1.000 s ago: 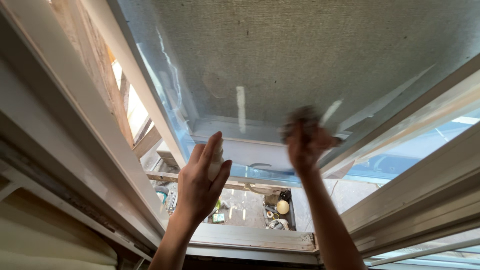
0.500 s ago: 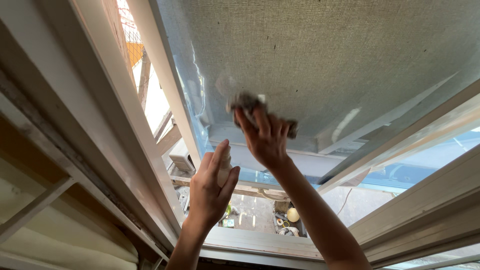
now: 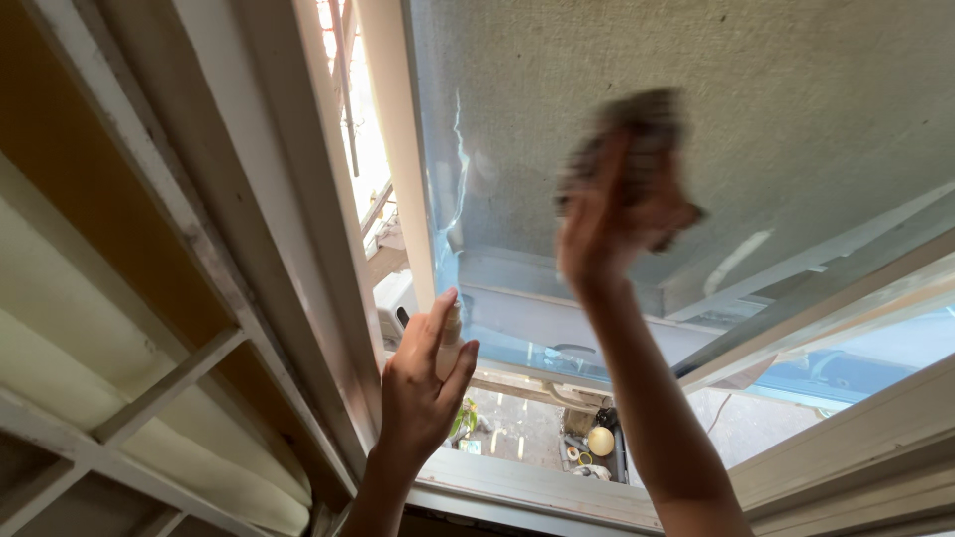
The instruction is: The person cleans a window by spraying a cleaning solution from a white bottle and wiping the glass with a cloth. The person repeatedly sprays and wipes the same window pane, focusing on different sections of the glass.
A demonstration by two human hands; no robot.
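- Head view, single camera, looking up along a window.
- Right hand (image 3: 612, 214): raised against the glass pane (image 3: 776, 119), fingers clenched around a dark crumpled cloth (image 3: 637, 129) pressed to the glass. Hand and cloth are motion-blurred; the cloth's pattern is not readable.
- Left hand (image 3: 423, 383): lower, just beside the white window frame (image 3: 298, 199), wrapped around a small pale bottle (image 3: 450, 338). Only the bottle's upper part shows between thumb and fingers; any label is hidden.
- Counts: two hands, one cloth, one bottle, one pane in work.
- Through the gap below the pane: a yard far beneath, with a pale round ball (image 3: 601, 441), a small green-and-white package (image 3: 470, 447) lying flat, and a white boxy unit (image 3: 396, 298) on the outer wall. These are too small to tell further.
- Left of the frame: cream slats (image 3: 149, 398) of an inner structure.
- Versus half a second ago: the right hand with the cloth has gone up and to the right on the glass; the left hand keeps its grasp on the bottle; the view has swung, showing more of the slats.
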